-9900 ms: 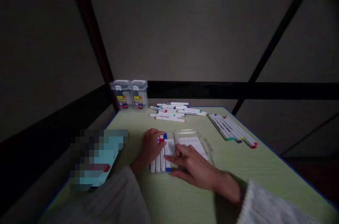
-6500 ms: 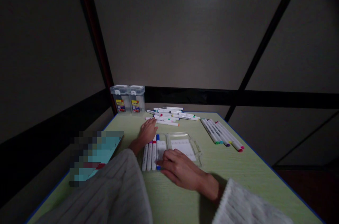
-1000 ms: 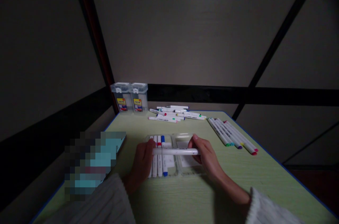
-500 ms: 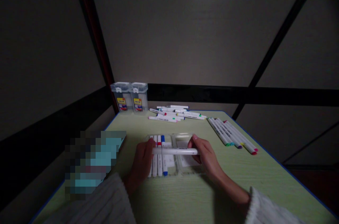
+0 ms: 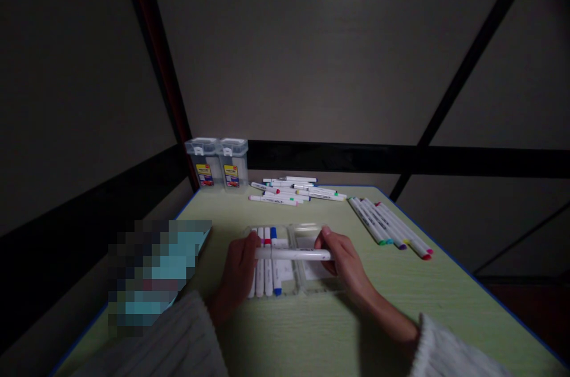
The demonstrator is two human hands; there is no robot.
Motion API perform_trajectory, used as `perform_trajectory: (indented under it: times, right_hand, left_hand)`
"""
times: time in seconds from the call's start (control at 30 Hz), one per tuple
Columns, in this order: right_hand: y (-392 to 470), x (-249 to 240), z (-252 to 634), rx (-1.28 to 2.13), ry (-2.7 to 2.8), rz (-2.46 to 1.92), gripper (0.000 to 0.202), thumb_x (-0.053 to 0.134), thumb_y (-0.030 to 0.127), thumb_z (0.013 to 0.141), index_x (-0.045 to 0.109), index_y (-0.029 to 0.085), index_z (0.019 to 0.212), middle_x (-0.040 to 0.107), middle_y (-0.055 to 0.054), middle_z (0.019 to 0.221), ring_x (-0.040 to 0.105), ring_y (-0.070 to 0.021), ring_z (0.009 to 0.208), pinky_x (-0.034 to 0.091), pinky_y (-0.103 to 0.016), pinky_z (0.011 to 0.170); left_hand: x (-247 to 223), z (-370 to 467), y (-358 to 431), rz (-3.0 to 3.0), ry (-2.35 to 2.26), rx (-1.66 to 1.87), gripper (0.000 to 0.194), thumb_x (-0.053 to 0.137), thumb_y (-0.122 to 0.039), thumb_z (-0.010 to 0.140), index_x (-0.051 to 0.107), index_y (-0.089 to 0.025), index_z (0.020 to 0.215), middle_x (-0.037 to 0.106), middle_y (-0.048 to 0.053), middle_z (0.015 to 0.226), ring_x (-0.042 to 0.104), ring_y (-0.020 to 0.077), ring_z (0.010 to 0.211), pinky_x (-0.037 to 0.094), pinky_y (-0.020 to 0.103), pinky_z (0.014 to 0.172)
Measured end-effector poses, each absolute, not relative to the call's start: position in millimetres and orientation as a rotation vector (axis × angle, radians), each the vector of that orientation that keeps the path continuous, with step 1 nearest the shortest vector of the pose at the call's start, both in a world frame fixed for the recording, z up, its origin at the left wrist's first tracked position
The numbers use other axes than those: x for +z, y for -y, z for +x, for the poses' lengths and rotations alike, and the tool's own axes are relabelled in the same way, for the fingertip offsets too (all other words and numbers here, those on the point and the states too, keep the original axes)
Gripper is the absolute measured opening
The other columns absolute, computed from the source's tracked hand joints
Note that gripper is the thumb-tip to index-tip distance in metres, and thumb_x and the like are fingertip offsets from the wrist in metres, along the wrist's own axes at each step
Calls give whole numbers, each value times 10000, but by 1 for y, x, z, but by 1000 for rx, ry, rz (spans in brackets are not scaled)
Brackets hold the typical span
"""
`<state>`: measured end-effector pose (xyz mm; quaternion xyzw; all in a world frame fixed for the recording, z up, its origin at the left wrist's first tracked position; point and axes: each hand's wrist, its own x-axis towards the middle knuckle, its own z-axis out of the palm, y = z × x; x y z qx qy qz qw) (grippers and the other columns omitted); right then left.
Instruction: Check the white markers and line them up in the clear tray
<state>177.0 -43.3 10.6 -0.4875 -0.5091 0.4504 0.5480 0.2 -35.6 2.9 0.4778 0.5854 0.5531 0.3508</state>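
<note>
A white marker (image 5: pixel 296 254) lies crosswise between my two hands, above a clear plastic case (image 5: pixel 297 288) that stands open flat on the table. My left hand (image 5: pixel 240 267) is closed around the marker's left end and hides its tip. The right end sits in the fingers of my right hand (image 5: pixel 344 258). Beneath the held marker, several white markers (image 5: pixel 268 279) rest side by side in the left half of the case; one has blue ends and another a red band. Pale paper shows in the case's right half, partly behind my right hand.
Loose white markers (image 5: pixel 296 190) are heaped at the table's back. A row of capped markers (image 5: pixel 389 225) lies to the right. Two lidded clear boxes (image 5: pixel 218 166) stand at the back left. A pixelated, screen-like object (image 5: pixel 164 270) lies on the green table (image 5: pixel 312 335) at the left.
</note>
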Motion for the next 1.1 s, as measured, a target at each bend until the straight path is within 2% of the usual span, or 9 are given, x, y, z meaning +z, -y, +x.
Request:
perform_trajectory:
  times: [0.23, 0.9, 1.1]
  right_hand:
    - [44, 11, 176, 1070, 1210, -1148, 513, 476, 632, 673, 494, 162, 470, 313, 67, 335, 258, -60, 312, 160, -201, 314]
    - [43, 7, 176, 1075, 1222, -1151, 511, 456, 629, 693, 481, 166, 478, 323, 64, 331, 261, -63, 309, 165, -206, 317]
    - [43, 6, 177, 1064, 1235, -1164, 503, 456, 622, 699, 490, 166, 491, 327, 62, 347, 270, -67, 321, 173, -209, 320]
  left_hand:
    - [-1, 0, 34, 1236, -1496, 1444, 418, 457, -564, 647, 540, -155, 634, 500, -19, 545, 498, 128, 509, 427, 263, 486]
    - [0, 0, 34, 1195, -1490, 1463, 442, 475, -599, 615, 546, -163, 632, 543, -10, 608, 509, 124, 520, 434, 261, 483]
    - [3, 0, 34, 1220, -1491, 1461, 431, 469, -584, 630, 539, -159, 627, 506, -23, 528, 489, 119, 480, 422, 259, 468]
